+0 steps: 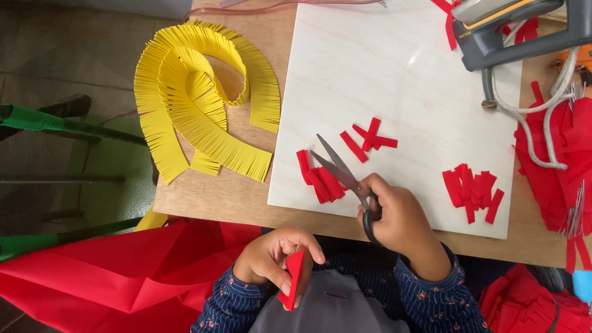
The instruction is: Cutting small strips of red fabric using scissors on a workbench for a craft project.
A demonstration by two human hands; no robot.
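A wooden worktop [209,197] is seen from above through a head-worn camera, with a white marble-patterned board [401,80] lying on it and a tiled floor beyond at the left.

The right hand [401,219] rests at the board's near edge, its fingers [377,185] through the loops of a pair of scissors [342,172]. The blades are open a little and point up and left, over a small pile of red paper strips [320,179]. The left hand [277,256] is lower, off the worktop's edge, with its fingers closed around a folded red paper piece [293,277] held upright.

Three groups of cut red strips lie on the board: the one under the blades, a few crossed strips [370,139] in the middle, and a heap [472,191] to the right. For an even cut, the paper should probably be brought square between the blades, fingertips well back.

One coil of fringed yellow paper [203,98] sits at the worktop's left. A large red sheet [123,271] drapes below. A grey glue gun [512,28] with a white cord [536,135] lies top right, beside more red paper [561,166].
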